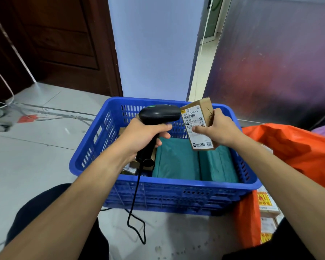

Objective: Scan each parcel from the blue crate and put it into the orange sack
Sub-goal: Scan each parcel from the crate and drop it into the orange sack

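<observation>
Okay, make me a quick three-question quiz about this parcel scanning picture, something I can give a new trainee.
1. True or false: the left hand grips the black scanner.
2. Where is the cardboard parcel that the right hand holds? A) on the floor; B) held up over the blue crate; C) lying flat inside the crate.
3. On which side of the crate, the person's left or right, does the orange sack lie?

Key: 1 true; 2 B; 3 right.
</observation>
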Tool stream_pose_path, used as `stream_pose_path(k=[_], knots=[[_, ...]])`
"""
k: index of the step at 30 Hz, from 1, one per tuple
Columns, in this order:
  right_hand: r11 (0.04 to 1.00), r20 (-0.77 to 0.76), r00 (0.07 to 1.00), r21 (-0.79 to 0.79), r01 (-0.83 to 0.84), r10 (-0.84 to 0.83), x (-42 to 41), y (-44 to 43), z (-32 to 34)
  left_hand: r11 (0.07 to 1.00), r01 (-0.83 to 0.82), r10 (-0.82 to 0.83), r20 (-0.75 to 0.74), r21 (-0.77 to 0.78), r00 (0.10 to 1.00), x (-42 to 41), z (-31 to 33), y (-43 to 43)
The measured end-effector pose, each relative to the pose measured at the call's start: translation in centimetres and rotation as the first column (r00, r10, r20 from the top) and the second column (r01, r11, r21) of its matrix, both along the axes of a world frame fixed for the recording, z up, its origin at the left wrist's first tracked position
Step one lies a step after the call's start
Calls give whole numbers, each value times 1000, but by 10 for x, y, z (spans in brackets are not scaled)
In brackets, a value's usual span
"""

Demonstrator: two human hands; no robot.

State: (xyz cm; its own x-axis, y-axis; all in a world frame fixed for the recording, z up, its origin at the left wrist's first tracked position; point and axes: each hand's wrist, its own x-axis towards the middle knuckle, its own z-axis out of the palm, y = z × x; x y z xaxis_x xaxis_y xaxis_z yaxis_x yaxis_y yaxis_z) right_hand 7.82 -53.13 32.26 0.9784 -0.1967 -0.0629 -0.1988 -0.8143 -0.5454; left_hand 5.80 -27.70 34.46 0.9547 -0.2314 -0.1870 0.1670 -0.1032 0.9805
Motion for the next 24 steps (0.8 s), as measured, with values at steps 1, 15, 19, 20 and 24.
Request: stream_pose_path(k=[1,15,19,20,24], knots=[[1000,3,1000,-3,-3,3,-1,1,1,1000,-2,2,4,16,1000,1,-1,0],[1000,10,1000,-26,-13,13,-6,7,6,994,-47,51,-36,95,998,3,-2,6],[999,13,1000,-34,-1,2,-9,3,5,994,-20,25,-40,109,999,1,-1,4],[999,14,1000,-32,3,-3,-9,2,5,994,-12,17,-47,108,999,1,-1,3],[1000,25,1000,-28,9,-9,-11,-2,6,999,7,-2,-95,51,995,1,0,1]])
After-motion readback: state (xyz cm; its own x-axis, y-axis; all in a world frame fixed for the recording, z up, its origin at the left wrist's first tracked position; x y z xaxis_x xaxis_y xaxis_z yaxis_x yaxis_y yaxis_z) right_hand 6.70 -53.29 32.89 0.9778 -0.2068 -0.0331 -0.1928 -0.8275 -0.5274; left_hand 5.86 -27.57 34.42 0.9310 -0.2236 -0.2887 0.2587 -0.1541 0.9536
